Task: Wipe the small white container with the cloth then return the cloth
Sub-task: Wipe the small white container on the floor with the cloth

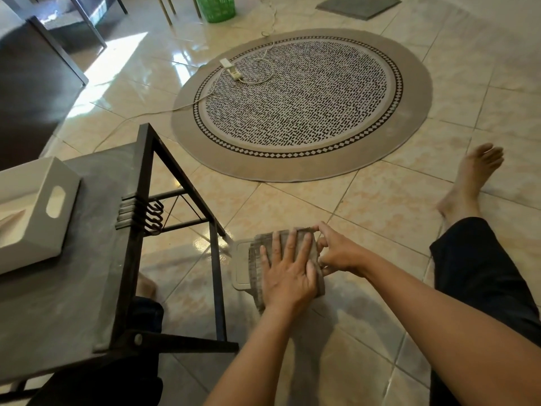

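Both busy on the floor tiles: left hand (288, 271) flat, fingers spread, pressing grey ribbed cloth (285, 247) onto small white plastic container (241, 266); right hand (336, 253) pinching the cloth's edge (container mostly hidden). Risk: sliding on glossy tile under sideways pressure.

Lower centre of frame: left hand (288, 272) flat on cloth (304, 244), right hand (341, 253) at its right edge, white container (241, 265) under cloth on tiled floor (307, 200).
Just left: dark frame leg (216, 276) and base bar of low table (73, 288) block that side.
Right edge: outstretched leg (483, 276) closes flank.
Above hands: bare tiles free up to round rug (301, 104).
Left edge: white box (32, 212) on tabletop; bare top beside it.
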